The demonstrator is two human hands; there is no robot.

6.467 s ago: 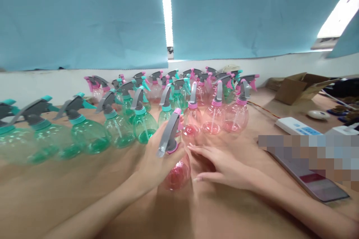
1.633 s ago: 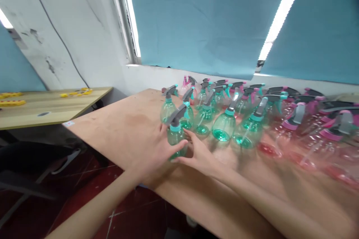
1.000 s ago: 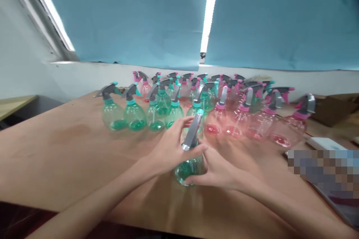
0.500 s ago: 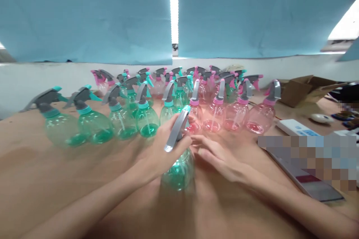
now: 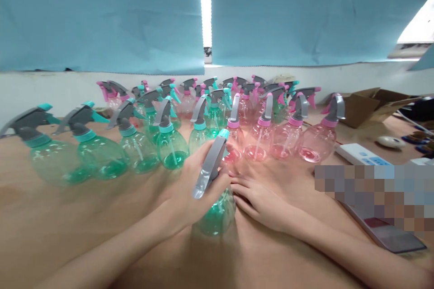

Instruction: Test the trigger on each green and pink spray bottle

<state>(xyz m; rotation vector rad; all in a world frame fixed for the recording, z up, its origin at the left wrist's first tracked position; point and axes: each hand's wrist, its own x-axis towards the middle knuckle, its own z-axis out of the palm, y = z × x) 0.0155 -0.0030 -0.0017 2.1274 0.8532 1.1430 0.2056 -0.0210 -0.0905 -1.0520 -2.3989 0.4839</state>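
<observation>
My left hand is wrapped round the neck of a green spray bottle with a grey trigger, which stands on the wooden table right in front of me. My right hand lies beside the bottle's right side, fingers stretched toward it and touching it. Behind them stands a row of green spray bottles at left and pink spray bottles at right, with more bottles crowded further back.
A white device with blue buttons and a flat dark tablet-like panel lie at right. An open cardboard box and a white mouse sit at the far right. Blue blinds cover the window behind.
The view swung from the table's left end back to the middle. My left hand carried a green bottle from the left end to the spot in front of me, and my right hand slid beside it.
</observation>
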